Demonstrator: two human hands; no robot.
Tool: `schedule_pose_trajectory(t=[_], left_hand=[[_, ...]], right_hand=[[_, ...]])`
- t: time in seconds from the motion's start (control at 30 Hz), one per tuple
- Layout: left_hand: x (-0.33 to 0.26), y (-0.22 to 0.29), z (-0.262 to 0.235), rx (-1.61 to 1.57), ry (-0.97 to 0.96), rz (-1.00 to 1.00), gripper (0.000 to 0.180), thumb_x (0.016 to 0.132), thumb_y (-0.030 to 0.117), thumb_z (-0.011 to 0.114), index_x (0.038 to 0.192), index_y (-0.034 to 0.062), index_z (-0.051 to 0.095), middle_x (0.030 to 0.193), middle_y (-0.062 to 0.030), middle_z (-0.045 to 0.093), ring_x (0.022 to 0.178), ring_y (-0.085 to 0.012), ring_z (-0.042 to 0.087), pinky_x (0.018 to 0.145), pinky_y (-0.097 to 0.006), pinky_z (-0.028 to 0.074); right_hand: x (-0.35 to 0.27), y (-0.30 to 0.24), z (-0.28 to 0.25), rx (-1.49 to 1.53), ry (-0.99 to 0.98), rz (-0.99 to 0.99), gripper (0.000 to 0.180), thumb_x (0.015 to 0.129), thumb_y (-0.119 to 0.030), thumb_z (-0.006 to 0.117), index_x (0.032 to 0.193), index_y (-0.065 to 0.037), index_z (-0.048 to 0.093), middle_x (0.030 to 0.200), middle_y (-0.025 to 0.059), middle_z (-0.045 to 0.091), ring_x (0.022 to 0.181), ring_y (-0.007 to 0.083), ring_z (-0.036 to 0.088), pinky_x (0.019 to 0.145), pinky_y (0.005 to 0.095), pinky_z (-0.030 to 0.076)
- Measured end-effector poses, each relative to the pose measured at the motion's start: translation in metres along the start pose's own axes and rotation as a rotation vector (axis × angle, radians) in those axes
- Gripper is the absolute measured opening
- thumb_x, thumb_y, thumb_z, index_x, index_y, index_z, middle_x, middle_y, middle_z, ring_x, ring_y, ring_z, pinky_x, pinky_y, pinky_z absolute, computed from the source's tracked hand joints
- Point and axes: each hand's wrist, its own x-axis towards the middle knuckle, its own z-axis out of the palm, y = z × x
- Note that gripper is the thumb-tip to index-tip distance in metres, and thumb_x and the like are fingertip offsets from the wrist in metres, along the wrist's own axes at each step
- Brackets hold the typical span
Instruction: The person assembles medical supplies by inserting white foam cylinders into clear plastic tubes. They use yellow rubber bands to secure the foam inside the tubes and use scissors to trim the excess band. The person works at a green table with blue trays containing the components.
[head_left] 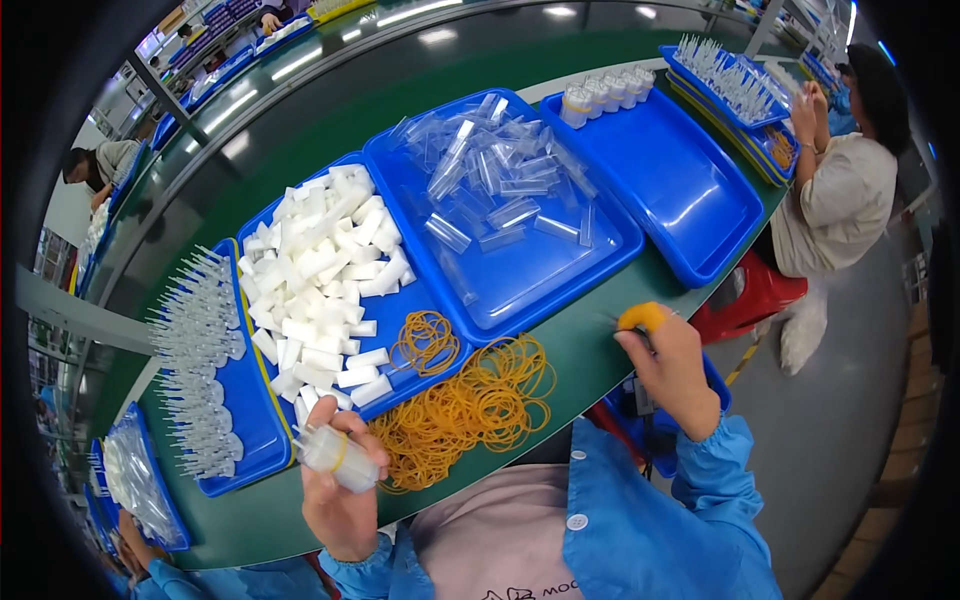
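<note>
My left hand (342, 490) is wrapped round a bundle of whitish translucent tubes (340, 458) with a yellow rubber band about its middle. It is raised at the table's near edge, beside a loose pile of yellow-brown rubber bands (470, 405). My right hand (668, 365) hovers over the green tabletop to the right, below the right tray. A yellow finger cot covers a bent finger, and the thumb is slightly apart from it. Nothing shows between them. Short white cylinders (325, 262) fill a blue tray above my left hand.
Clear plastic tubes lie in the middle blue tray (470, 300). The right blue tray (665, 190) has several banded bundles (605, 93) at its far end. Thin-tipped white parts (200, 360) stand in rows at left. A co-worker (850, 180) sits at right beside stacked trays.
</note>
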Motion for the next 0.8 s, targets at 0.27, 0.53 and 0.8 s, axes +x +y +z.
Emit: schedule_pose_trajectory(t=[0.27, 0.53, 0.8], left_hand=[[0.000, -0.004, 0.015, 0.146, -0.185, -0.062, 0.076, 0.089, 0.033, 0.058, 0.143, 0.0001, 0.017, 0.113, -0.0133, 0.052, 0.097, -0.0197, 0.056, 0.084, -0.032, 0.045], [-0.007, 0.003, 0.017, 0.202, -0.239, -0.227, 0.075, 0.086, 0.027, 0.062, 0.143, -0.0005, 0.021, 0.120, -0.0130, 0.051, 0.107, -0.0185, 0.052, 0.092, -0.031, 0.041], [-0.002, -0.010, 0.020, 0.410, -0.374, -0.224, 0.072, 0.084, 0.013, 0.065, 0.142, 0.0001, 0.026, 0.131, -0.0120, 0.046, 0.121, -0.0174, 0.044, 0.102, -0.030, 0.033]], right_hand=[[-0.009, -0.028, -0.008, 0.598, 0.154, 0.252, 0.017, 0.081, 0.003, 0.057, 0.098, 0.004, 0.059, 0.078, 0.0046, 0.061, 0.066, 0.0095, 0.056, 0.062, 0.0239, 0.046], [0.006, -0.016, 0.020, 0.172, 0.055, 0.006, 0.022, 0.094, -0.014, 0.049, 0.085, 0.003, 0.061, 0.068, 0.0083, 0.055, 0.059, 0.0124, 0.053, 0.053, 0.0249, 0.038], [0.024, -0.105, 0.012, 1.064, -0.046, 0.212, 0.028, 0.096, -0.022, 0.048, 0.082, 0.000, 0.058, 0.063, 0.0060, 0.059, 0.052, 0.0071, 0.052, 0.046, 0.0193, 0.038]])
